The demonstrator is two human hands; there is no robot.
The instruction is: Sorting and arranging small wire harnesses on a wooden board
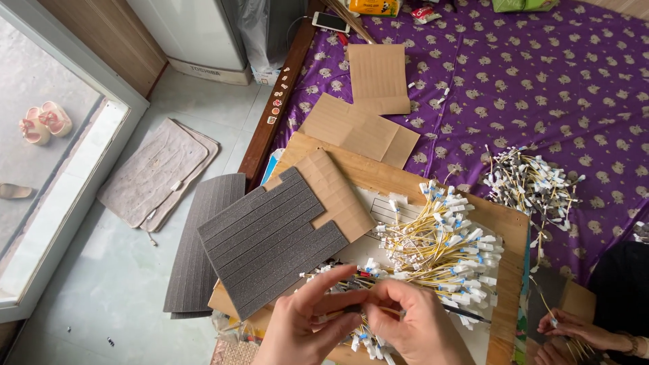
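My left hand point(307, 324) and my right hand point(412, 324) meet at the bottom centre, fingertips pinched together on a thin yellow wire with a dark end point(358, 309). Under and beyond them lies a pile of yellow wires with white connectors point(439, 250) on a wooden board point(507, 230). A dark grey ribbed foam sheet point(270, 240) lies just left of my hands, partly over a brown cardboard piece point(338, 192).
A second wire heap point(534, 182) rests on the purple patterned bedspread point(541, 81). Another person's hands point(574, 331) work with wires at the bottom right. Cardboard pieces point(378, 78) lie farther back; more foam sheets point(203, 250), a mat point(159, 169) and slippers point(44, 122) are on the floor.
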